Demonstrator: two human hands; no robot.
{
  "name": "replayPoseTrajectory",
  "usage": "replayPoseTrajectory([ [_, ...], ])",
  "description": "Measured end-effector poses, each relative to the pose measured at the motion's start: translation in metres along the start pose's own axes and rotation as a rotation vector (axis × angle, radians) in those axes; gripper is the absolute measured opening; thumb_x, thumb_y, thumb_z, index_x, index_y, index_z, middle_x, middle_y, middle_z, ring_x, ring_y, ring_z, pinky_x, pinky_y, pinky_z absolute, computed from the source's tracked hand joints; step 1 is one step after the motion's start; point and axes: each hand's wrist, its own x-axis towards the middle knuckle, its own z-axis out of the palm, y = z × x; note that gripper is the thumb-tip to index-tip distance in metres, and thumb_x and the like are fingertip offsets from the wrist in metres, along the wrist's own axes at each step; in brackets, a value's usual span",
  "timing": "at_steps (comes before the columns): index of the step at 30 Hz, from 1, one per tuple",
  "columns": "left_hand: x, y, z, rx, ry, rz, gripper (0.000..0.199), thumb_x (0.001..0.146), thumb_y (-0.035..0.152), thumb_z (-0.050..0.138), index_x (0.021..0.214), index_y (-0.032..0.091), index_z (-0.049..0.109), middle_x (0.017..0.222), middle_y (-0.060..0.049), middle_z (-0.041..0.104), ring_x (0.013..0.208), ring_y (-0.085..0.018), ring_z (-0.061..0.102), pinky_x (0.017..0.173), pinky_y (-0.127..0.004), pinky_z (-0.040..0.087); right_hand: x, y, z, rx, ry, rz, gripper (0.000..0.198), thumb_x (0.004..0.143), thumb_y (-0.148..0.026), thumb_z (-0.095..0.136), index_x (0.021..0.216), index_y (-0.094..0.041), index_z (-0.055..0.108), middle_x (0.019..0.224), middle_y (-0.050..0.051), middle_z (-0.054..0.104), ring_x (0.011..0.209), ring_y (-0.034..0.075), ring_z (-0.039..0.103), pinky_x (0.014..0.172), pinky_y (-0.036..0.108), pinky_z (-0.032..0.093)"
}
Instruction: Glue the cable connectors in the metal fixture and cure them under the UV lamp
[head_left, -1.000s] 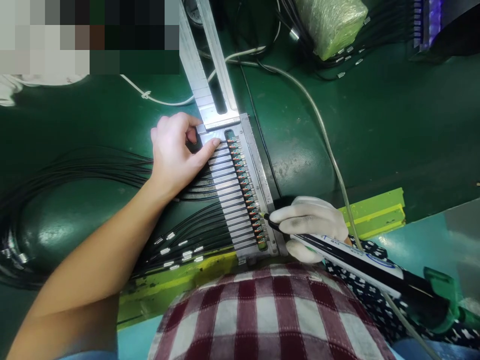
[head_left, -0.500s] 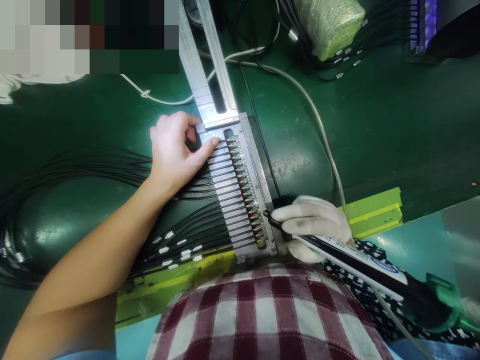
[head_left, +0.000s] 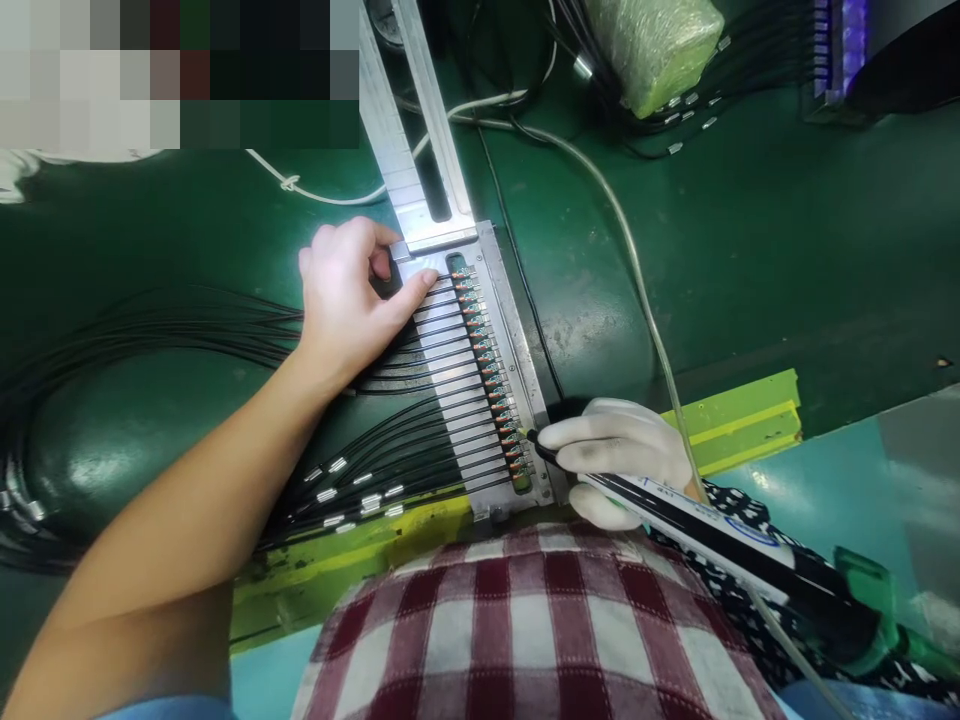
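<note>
A metal fixture [head_left: 517, 330] lies on the green table, holding a row of small circuit boards [head_left: 487, 355] with black cables [head_left: 420, 445] running out to the left. My bare left hand [head_left: 345, 290] grips the fixture's upper left edge. Its thumb rests on the plate by the uppermost cables, while the fingers curl round the side. In a white glove, my right hand [head_left: 622, 450] is closed round a black glue dispensing syringe [head_left: 705, 525] with a pale label. The syringe's thin tip points left at the boards in the lower half of the row.
Above the fixture stands a slotted metal bracket [head_left: 442, 120]. A pale hose [head_left: 630, 230] curves down the right side. A wrapped block [head_left: 660, 50] and a purple-lit unit [head_left: 840, 50] sit at the upper right. Yellow-green edging [head_left: 742, 420] runs along the table's near edge.
My right hand and the syringe have shifted slightly towards me, the tip moving a little down the row of boards. My left hand keeps its place on the fixture.
</note>
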Motion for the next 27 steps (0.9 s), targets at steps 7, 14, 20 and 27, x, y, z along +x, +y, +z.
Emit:
replayPoseTrajectory([
  [7, 0.0001, -0.0012, 0.0002, -0.010, 0.005, 0.004, 0.029, 0.077, 0.043, 0.071, 0.093, 0.024, 0.056, 0.077, 0.001, 0.055, 0.088, -0.025, 0.057, 0.089, -0.046, 0.044, 0.0008, 0.0007, 0.0014, 0.018, 0.022, 0.000, 0.010, 0.078, -0.015, 0.063, 0.087, -0.019, 0.061, 0.083, 0.012, 0.077, 0.058, 0.016, 0.068, 0.050, 0.028, 0.049],
  [14, 0.0001, -0.0007, 0.0003, 0.000, -0.001, 0.000, 0.031, 0.077, 0.041, 0.073, 0.094, 0.023, 0.057, 0.077, 0.000, 0.055, 0.088, -0.024, 0.056, 0.089, -0.046, 0.044, 0.0022, -0.0002, -0.0001, 0.014, 0.019, -0.009, 0.008, 0.080, -0.018, 0.062, 0.088, -0.019, 0.061, 0.083, 0.012, 0.077, 0.058, 0.016, 0.069, 0.050, 0.028, 0.049],
  [20, -0.0005, -0.0017, 0.0005, 0.007, -0.009, 0.009, 0.030, 0.079, 0.044, 0.070, 0.095, 0.023, 0.056, 0.078, 0.000, 0.055, 0.089, -0.024, 0.056, 0.091, -0.047, 0.044, 0.0016, -0.0001, -0.0004, 0.008, 0.007, -0.011, 0.010, 0.078, -0.016, 0.061, 0.087, -0.020, 0.059, 0.081, 0.011, 0.077, 0.054, 0.015, 0.066, 0.047, 0.028, 0.046],
  [27, -0.0008, -0.0005, -0.0009, 0.002, -0.033, -0.015, 0.028, 0.081, 0.044, 0.068, 0.097, 0.025, 0.055, 0.080, 0.000, 0.055, 0.091, -0.023, 0.055, 0.093, -0.046, 0.043, -0.0018, 0.0005, 0.0027, 0.034, 0.050, 0.005, 0.010, 0.077, -0.016, 0.061, 0.085, -0.020, 0.060, 0.079, 0.010, 0.076, 0.053, 0.015, 0.066, 0.047, 0.027, 0.045],
])
